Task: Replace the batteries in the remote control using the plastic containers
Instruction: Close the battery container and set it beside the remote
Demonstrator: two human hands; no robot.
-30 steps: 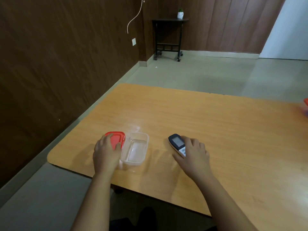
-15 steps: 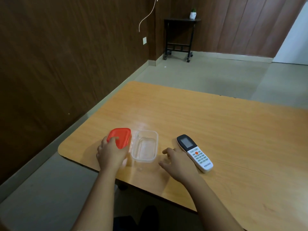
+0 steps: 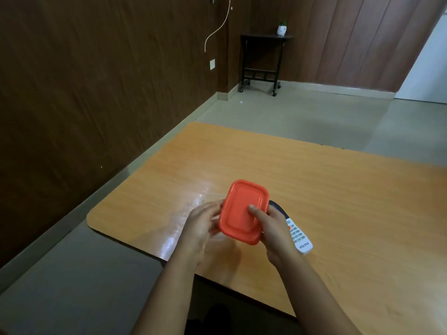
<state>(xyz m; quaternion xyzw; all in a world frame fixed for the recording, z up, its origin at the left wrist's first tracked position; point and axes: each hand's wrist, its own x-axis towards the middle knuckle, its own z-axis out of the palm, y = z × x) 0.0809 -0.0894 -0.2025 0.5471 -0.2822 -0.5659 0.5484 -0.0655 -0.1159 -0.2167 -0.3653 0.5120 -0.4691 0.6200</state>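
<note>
Clear glossy plastic tub point(image 3: 205, 196), open, sits on the wooden table point(image 3: 338, 189) just beyond the left hand point(image 3: 204, 226), which grips the smooth orange-lidded rectangular box point(image 3: 243, 211) from the left; the right hand point(image 3: 274, 234) pinches its right side, thumb on top. White button-faced remote control point(image 3: 300, 238) lies just right, lengthwise away, nearest that hand.

An orange-brown wooden table point(image 3: 314, 189) with rounded corners fills the lower right of the frame. Dark wood panelling point(image 3: 96, 81) covers the left. On it, near the top centre, a white cable point(image 3: 219, 27) hangs above a wall socket point(image 3: 212, 64). At upper centre a small black side table point(image 3: 263, 37) on castors stands on the grey floor point(image 3: 302, 112), with a small potted plant point(image 3: 282, 29) on top. A white door point(image 3: 428, 68) shows at upper right.
</note>
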